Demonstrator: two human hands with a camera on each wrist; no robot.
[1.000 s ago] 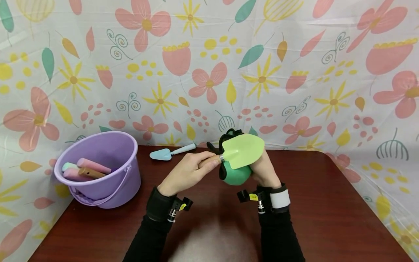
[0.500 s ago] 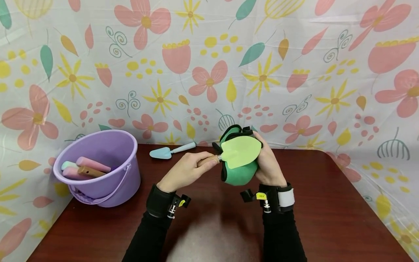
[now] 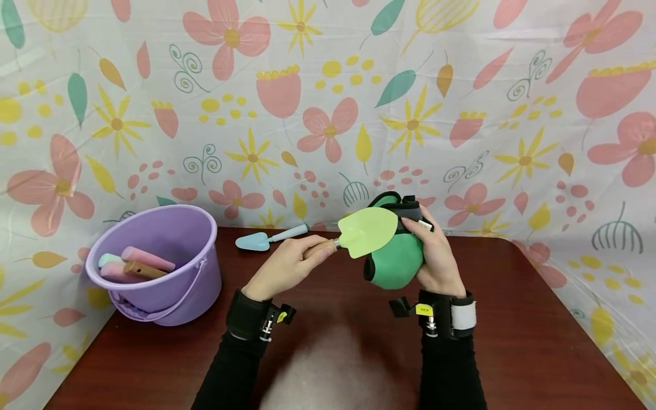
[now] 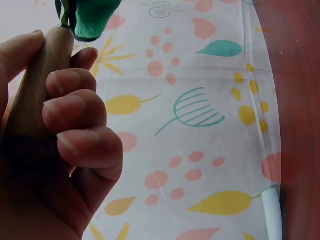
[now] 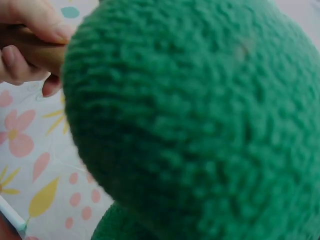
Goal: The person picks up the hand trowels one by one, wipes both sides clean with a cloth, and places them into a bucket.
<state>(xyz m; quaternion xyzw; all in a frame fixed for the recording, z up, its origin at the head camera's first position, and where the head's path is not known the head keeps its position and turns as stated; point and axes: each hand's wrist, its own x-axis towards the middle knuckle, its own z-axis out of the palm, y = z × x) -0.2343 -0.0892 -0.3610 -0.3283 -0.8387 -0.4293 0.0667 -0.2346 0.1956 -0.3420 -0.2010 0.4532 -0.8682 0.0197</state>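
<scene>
- Fingers point(image 4: 75, 107) of the left hand point(image 3: 287, 267) curl round the wooden handle of a light green trowel point(image 3: 366, 232).
- Right hand point(image 3: 435, 256) grasps a green glove point(image 3: 397, 262) above the table point(image 3: 512, 330), just beside the trowel's blade.

No readable text, brand or number anywhere. The small yellow tags on the left wristband point(image 3: 281, 316) and right wristband point(image 3: 423, 310) carry dark marks, too small to read. Backdrop shows printed flowers and leaves only.

Purple bucket point(image 3: 154, 267) blocks left side; blue trowel point(image 3: 269, 237) near wall; tabletop point(image 3: 512, 319) right open.
</scene>
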